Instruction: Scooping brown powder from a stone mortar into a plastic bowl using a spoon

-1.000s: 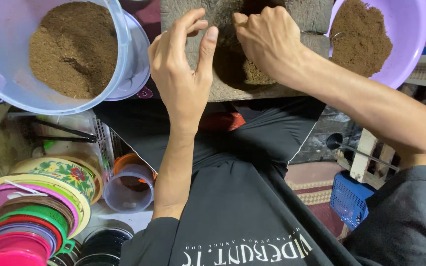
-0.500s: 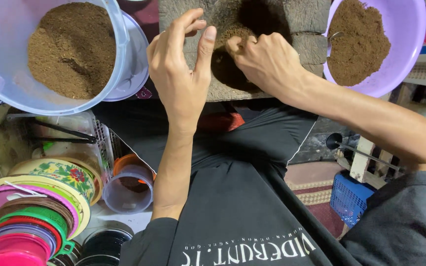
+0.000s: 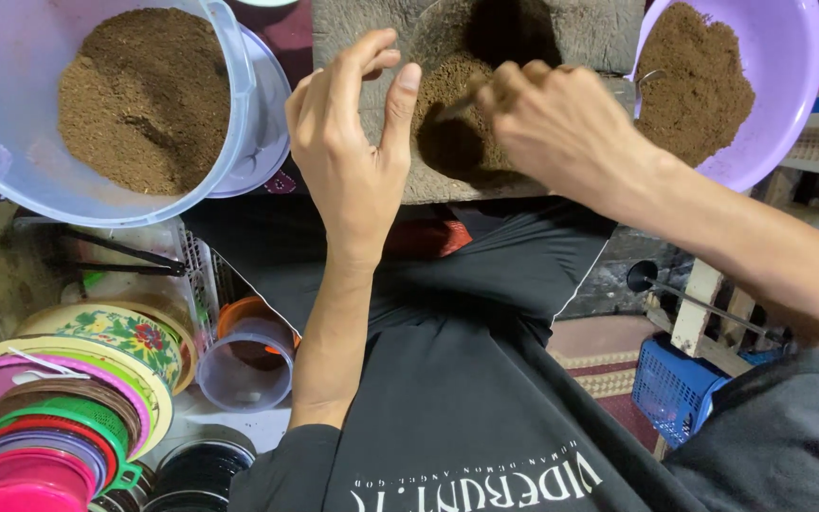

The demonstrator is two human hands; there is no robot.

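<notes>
View from above a seated person in a dark shirt, both bare arms reaching forward to a grey stone block (image 3: 580, 38) with a hollow holding brown powder (image 3: 457, 104); the work in hand looks like scraping or scooping that powder in the hollow; the next move probably calls for a steady wrist and a firm brace on the stone, so nothing spills over the near edge.

The left hand (image 3: 353, 152) is mostly open, fingers (image 3: 400, 100) straight and close together, resting upright against the left side of the hollow and holding nothing; the right hand (image 3: 556, 128) is curled nearly closed over the powder, and seems to pinch a thin utensil, though its shape is too hidden to tell.

A clear bucket (image 3: 239, 85) of the same brown powder sits at the left; a purple bowl (image 3: 789, 66) of it sits at the right; stacked coloured plastic bowls (image 3: 49, 427) lie lower left.
</notes>
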